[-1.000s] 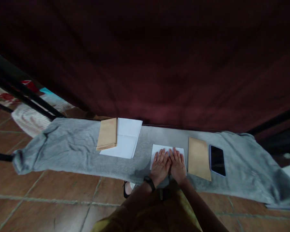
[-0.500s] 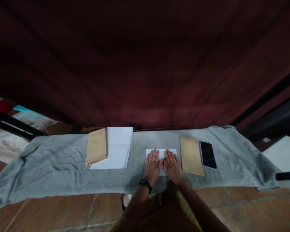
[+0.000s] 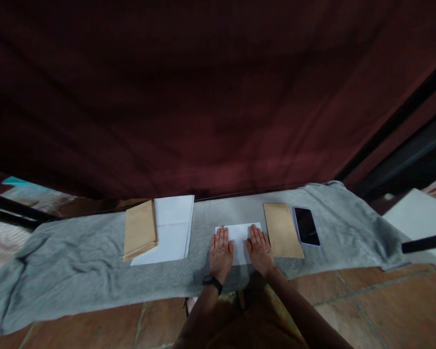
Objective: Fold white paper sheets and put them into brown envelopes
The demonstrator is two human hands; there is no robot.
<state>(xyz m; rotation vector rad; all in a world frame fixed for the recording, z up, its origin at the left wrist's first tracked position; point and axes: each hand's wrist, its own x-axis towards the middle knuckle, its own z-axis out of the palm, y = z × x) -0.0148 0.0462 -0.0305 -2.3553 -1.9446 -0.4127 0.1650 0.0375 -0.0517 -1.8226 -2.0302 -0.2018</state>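
A white sheet of paper (image 3: 240,245), apparently folded, lies on the grey cloth in front of me. My left hand (image 3: 221,252) rests flat on its left side, fingers stretched out, a black band on the wrist. Flat on the paper's right side is my right hand (image 3: 260,248), also with fingers extended. Between the two hands a strip of the paper shows. Just right of my right hand lies a single brown envelope (image 3: 283,230), and beyond it a phone (image 3: 307,227) with a dark screen.
To the left, a stack of brown envelopes (image 3: 140,228) partly covers larger white sheets (image 3: 174,223). The grey cloth (image 3: 83,261) covers a long narrow surface. A dark red curtain (image 3: 218,121) hangs behind it. A white panel (image 3: 421,218) stands at far right.
My hands have moved apart across the paper, from near its middle toward its left and right sides. The camera view has tilted slightly.
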